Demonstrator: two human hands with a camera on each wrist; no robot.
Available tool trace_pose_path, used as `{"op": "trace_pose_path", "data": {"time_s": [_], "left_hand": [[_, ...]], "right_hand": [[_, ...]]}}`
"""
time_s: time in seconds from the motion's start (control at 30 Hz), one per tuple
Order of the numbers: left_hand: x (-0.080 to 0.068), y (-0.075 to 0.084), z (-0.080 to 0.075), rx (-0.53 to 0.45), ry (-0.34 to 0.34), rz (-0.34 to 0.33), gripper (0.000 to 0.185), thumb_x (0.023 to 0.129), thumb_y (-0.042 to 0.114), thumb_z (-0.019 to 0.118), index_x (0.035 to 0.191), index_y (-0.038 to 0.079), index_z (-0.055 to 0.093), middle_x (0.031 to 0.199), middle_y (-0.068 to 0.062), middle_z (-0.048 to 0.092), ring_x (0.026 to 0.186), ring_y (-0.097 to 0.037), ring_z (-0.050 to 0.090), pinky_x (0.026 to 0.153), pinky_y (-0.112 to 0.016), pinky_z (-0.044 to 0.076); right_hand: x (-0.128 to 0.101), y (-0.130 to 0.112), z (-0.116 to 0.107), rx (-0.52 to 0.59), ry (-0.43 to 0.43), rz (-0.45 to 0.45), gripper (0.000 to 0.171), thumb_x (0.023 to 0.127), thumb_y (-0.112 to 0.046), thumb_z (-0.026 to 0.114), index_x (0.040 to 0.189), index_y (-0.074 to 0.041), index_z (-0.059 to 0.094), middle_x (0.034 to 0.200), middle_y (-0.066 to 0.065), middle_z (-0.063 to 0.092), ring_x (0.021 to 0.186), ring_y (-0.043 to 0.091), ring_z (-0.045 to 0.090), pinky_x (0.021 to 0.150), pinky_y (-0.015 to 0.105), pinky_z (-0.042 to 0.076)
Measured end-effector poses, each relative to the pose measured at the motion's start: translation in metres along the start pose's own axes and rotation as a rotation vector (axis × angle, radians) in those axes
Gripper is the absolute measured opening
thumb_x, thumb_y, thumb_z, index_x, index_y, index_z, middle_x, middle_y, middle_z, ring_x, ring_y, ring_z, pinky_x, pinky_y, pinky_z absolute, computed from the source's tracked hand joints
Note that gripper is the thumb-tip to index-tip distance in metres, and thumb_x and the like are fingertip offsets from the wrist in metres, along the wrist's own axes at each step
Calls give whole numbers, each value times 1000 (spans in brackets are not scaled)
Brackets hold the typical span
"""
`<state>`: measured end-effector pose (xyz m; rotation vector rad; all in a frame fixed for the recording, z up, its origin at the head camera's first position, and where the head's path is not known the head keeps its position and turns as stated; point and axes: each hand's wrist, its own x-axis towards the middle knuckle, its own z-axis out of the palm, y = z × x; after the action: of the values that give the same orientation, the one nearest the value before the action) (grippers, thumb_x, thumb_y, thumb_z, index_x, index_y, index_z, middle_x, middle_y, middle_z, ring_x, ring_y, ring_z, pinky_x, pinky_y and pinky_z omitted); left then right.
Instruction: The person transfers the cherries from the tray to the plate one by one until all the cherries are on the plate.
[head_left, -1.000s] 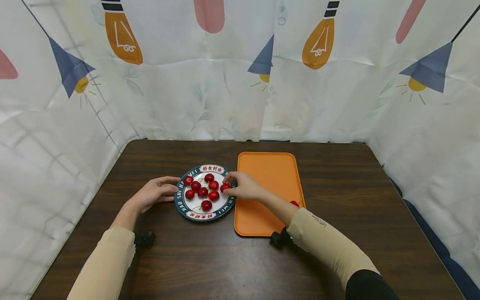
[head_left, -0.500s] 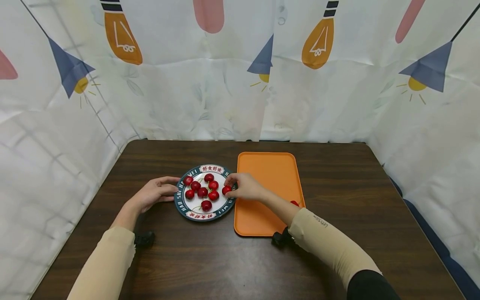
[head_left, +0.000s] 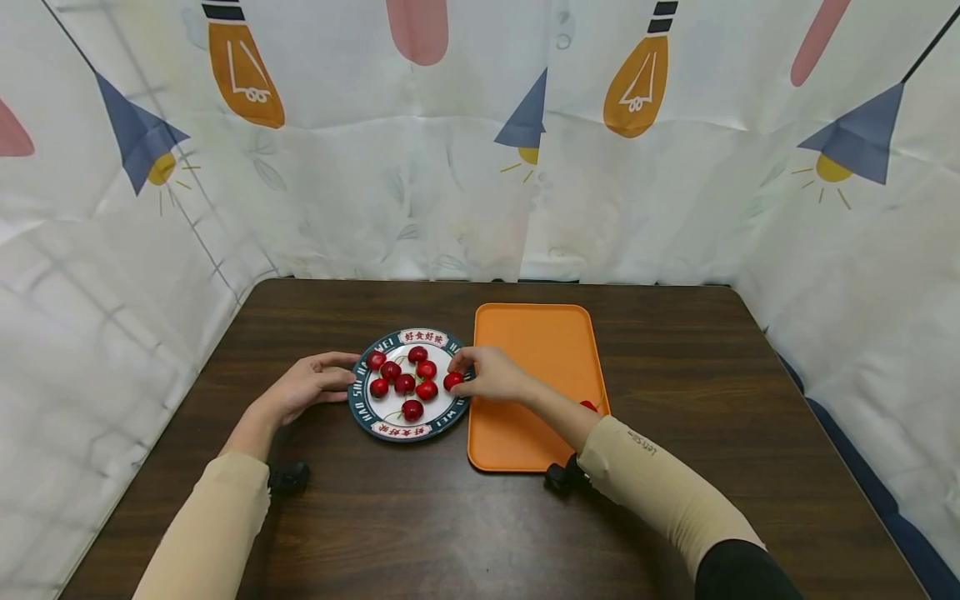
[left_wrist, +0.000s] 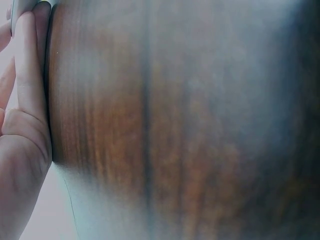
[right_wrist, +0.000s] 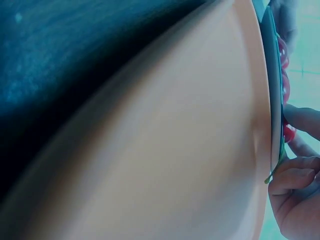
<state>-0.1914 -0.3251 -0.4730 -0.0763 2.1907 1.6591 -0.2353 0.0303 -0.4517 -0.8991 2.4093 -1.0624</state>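
A round plate (head_left: 365,417) with a teal lettered rim lies left of the table's middle, bearing several red cherries (head_left: 405,384). Fairly straight fingers of my left hand (head_left: 311,387) touch the plate's left rim; the left wrist view shows them low along the tabletop. At the plate's right side, my right hand (head_left: 491,373) pinches one cherry (head_left: 453,381) between thumb and fingers, low over the rim. That cherry's green stem (right_wrist: 276,171) hangs beyond the plate edge in the right wrist view. Whether the cherry touches the plate is unclear.
An orange tray (head_left: 536,333) lies directly right of the plate, under my right forearm. Another red cherry (head_left: 588,406) shows at the tray's right side, partly hidden by the arm. The dark wooden table (head_left: 675,350) ends at a patterned curtain (head_left: 480,200).
My right hand and its cherry have shifted slightly right, toward the plate's rim, and then stayed put. The left hand and plate have not moved.
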Motion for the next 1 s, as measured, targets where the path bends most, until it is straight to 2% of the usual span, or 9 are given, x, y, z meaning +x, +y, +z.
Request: {"op": "trace_pose_path", "data": {"time_s": [0.5, 0.73, 1.0], "left_hand": [[-2, 1, 0, 2, 0, -8, 59, 104, 23, 64, 153, 0, 43, 145, -26, 48, 111, -21, 65, 93, -36, 57], [0, 1, 0, -7, -4, -9, 59, 103, 24, 65, 153, 0, 43, 147, -26, 47, 112, -21, 64, 93, -35, 57], [-1, 1, 0, -12, -9, -7, 59, 103, 23, 65, 153, 0, 43, 147, -26, 47, 112, -21, 64, 93, -35, 57]], "right_hand": [[8, -14, 3, -52, -9, 40, 25, 90, -21, 81, 110, -13, 69, 102, -3, 68, 98, 16, 59, 87, 28, 51], [19, -16, 4, -41, 36, 83, 22, 91, -20, 80, 108, -13, 68, 100, 0, 67, 94, 18, 58, 79, 25, 52], [32, -15, 7, -42, 107, 132, 23, 92, -22, 80, 109, -12, 67, 98, 0, 66, 90, 17, 59, 74, 23, 53]]}}
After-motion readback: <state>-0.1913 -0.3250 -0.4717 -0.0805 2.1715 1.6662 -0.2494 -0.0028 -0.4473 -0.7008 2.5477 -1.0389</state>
